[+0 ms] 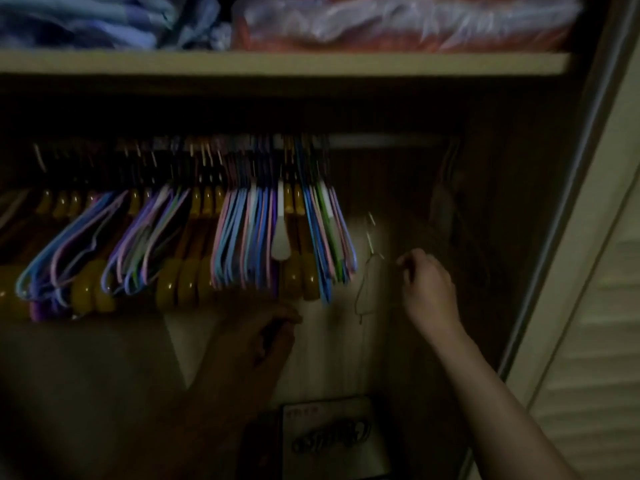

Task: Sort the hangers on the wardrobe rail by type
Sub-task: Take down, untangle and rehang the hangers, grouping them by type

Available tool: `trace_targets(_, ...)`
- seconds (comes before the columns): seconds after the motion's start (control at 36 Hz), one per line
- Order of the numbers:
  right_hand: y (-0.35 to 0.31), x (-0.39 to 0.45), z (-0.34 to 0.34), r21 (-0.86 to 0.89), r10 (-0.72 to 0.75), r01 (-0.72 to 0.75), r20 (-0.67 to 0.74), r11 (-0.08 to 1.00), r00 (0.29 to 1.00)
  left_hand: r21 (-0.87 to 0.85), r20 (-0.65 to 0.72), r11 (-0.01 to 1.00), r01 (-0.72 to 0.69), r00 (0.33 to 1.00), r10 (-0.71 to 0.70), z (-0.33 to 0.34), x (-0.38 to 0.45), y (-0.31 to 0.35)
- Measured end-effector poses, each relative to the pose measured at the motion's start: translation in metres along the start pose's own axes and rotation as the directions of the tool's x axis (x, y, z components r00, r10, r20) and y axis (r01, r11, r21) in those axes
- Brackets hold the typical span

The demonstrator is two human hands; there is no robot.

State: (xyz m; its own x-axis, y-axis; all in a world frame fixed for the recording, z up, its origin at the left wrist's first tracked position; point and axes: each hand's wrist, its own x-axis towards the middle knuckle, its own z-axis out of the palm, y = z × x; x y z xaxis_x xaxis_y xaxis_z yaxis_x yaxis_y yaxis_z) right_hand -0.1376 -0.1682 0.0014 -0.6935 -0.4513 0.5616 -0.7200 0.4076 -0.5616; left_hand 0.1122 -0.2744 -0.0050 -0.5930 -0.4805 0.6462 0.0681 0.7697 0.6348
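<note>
Dim wardrobe interior, motion blur throughout. Shelf board (277,62) is running across the top, carrying folded blue cloth (86,19) at left and a plastic-wrapped orange-red bundle (398,22) at right. Wardrobe rail (381,141) is showing bare at its right stretch; the left and middle stretch is hidden behind hooks.

Hangers are hanging crowded from the left edge to about mid-scene, types still mixed: thin coated wire hangers (242,237) in blue, pink, purple and green are sitting in bunches between thick yellow-brown wooden hangers (180,285). 1 white plastic hanger (280,233) is hanging among them, just left of the last wooden pair.

Thin bare wire hanger (369,271) is sitting apart, just right of the crowd, off the rail and low. Right hand (427,285) is reaching up beside it, fingers curled; whether it is pinching that wire, cannot tell through the blur. Left hand (256,341) is in shadow just below the crowded hangers, fingers curled with tips close under the wooden ends; grip cannot be told.

Pale louvred door (595,341) is standing at far right. Dark box with a printed label (329,434) is sitting low on the wardrobe floor, between the 2 forearms.
</note>
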Motion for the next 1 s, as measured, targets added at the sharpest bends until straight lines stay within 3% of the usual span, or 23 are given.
trace_targets(0.06, 0.016, -0.028, 0.008, 0.040, 0.050, -0.054, 0.081, 0.998, 0.995, -0.051, 0.114, 0.989, 0.139, 0.985, -0.132, 0.016, -0.026, -0.019)
trace_targets(0.14, 0.034, -0.067, 0.018, 0.063, 0.131, -0.150, 0.245, 0.987, 0.961, -0.056, 0.313, 0.945, 0.321, 0.905, -0.289, 0.047, -0.064, -0.056)
trace_targets(0.25, 0.040, -0.106, 0.029, 0.040, 0.187, -0.227, 0.440, 0.973, 0.878, 0.155, 0.474, 0.873, 0.463, 0.741, -0.476, 0.088, -0.112, -0.114)
trace_targets(0.33, 0.031, -0.119, 0.026, 0.122, 0.174, -0.284, 0.546, 0.951, 0.819, 0.207, 0.494, 0.742, 0.638, 0.586, -0.642, 0.110, -0.156, -0.189)
trace_targets(0.42, 0.019, -0.123, 0.012, 0.251, 0.174, -0.429, 0.655, 0.868, 0.735, 0.167, 0.471, 0.676, 0.718, 0.544, -0.694, 0.104, -0.178, -0.218)
trace_targets(0.56, 0.024, -0.118, -0.013, 0.423, 0.139, -0.606, 0.733, 0.673, 0.666, 0.244, 0.579, 0.495, 0.834, 0.284, -0.764, 0.042, -0.163, -0.167)
trace_targets(0.61, 0.035, -0.116, -0.015, 0.470, 0.146, -0.658, 0.739, 0.589, 0.658, 0.165, 0.588, 0.391, 0.906, 0.228, -0.776, 0.015, -0.164, -0.165)
trace_targets(0.72, 0.062, -0.114, -0.004, 0.490, 0.253, -0.712, 0.705, 0.503, 0.663, 0.033, 0.577, 0.336, 0.941, 0.256, -0.776, -0.036, -0.175, -0.167)
trace_targets(0.86, 0.102, -0.118, 0.025, 0.450, 0.383, -0.744, 0.656, 0.493, 0.650, -0.265, 0.492, 0.184, 0.946, 0.297, -0.818, -0.069, -0.184, -0.174)
trace_targets(1.0, 0.125, -0.136, 0.071, 0.186, 0.559, -0.785, 0.608, 0.591, 0.564, -0.407, 0.432, 0.160, 0.899, 0.343, -0.834, -0.073, -0.180, -0.161)
